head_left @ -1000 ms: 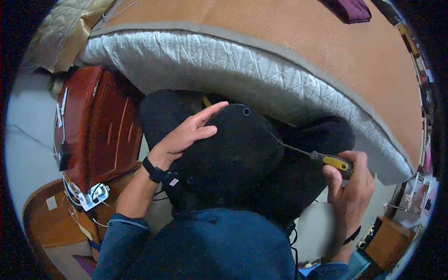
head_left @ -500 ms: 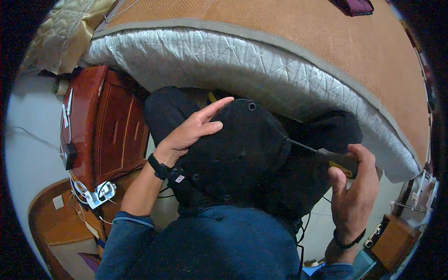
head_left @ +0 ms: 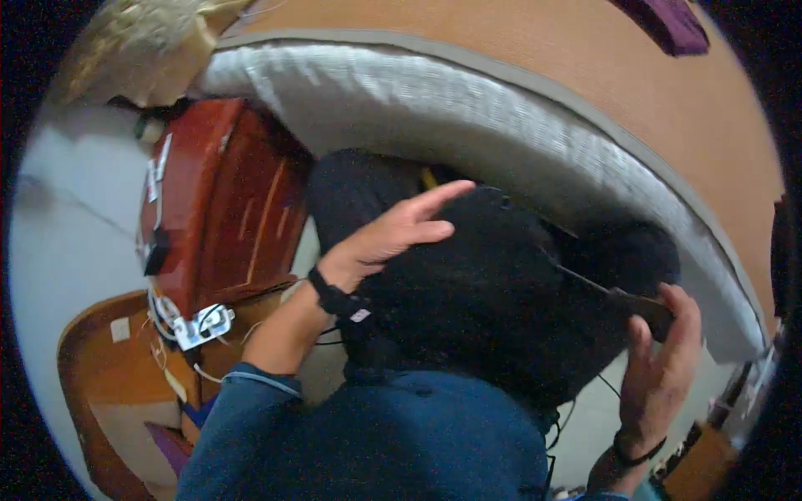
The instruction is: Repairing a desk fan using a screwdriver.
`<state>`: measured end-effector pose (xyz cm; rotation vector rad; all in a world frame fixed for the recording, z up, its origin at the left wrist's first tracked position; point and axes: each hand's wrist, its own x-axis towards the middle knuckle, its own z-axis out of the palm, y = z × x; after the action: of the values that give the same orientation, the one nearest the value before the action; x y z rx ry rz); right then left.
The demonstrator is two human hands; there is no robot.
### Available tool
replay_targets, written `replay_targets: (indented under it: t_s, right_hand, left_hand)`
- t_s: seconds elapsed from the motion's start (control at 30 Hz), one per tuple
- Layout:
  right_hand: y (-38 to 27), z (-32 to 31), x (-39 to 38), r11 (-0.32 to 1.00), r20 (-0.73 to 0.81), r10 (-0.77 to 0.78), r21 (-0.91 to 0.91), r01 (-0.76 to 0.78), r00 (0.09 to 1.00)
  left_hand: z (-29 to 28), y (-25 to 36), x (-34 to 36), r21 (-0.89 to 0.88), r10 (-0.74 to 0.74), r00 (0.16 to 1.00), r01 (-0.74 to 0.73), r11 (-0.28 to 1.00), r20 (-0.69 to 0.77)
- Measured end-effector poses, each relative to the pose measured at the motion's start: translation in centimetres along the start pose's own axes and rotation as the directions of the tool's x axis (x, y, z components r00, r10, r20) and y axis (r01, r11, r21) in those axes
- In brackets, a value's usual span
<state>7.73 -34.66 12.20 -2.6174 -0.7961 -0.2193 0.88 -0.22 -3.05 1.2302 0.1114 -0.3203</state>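
on the lap (head_left: 639,250), black piece (head_left: 468,288) lies left of right hand (head_left: 664,363), grip clamped on handle of screwdriver (head_left: 628,299), shaft slanting up-left toward piece's right edge, left hand (head_left: 393,242) nearer, spread at upper left.

We wear black trousers (head_left: 347,185) and a blue top (head_left: 434,442), its pale-edged left sleeve (head_left: 251,405) ending well behind the left grip (head_left: 388,238). Just behind that grip sits a black wristband (head_left: 332,296) (with a small whitish tag (head_left: 359,316)); a thinner dark band (head_left: 639,452) lies behind the right grip (head_left: 664,355).
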Motion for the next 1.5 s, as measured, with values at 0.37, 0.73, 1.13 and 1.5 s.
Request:
replay_targets:
  t_s: [0.37, 0.73, 1.13, 1.5]
  right_hand:
    - [0.0, -0.4, 0.5, 0.988, 0.110, -0.148, 0.070, 0.140, 0.983]
    - [-0.1, -0.5, 0.5, 0.999, 0.081, 0.017, 0.026, -0.019, 0.997]
    - [-0.6, -0.1, 1.2, 0.998, 0.066, -0.032, 0.052, 0.029, 0.997]
    - [-1.0, 0.3, 1.4, 0.970, 0.022, -0.032, 0.242, 0.026, 0.999]
  left_hand:
    - [0.0, 0.2, -0.5, -0.094, -0.028, 0.999, 0.030, 0.995, 0.026]
    - [0.1, 0.2, -0.3, -0.063, -0.035, 0.999, 0.035, 0.997, 0.002]
    - [0.1, 0.3, -0.2, 0.010, -0.053, 0.998, 0.054, 0.999, -0.030]
    - [0.3, 0.7, -0.6, -0.008, -0.056, 0.998, 0.056, 0.998, -0.033]
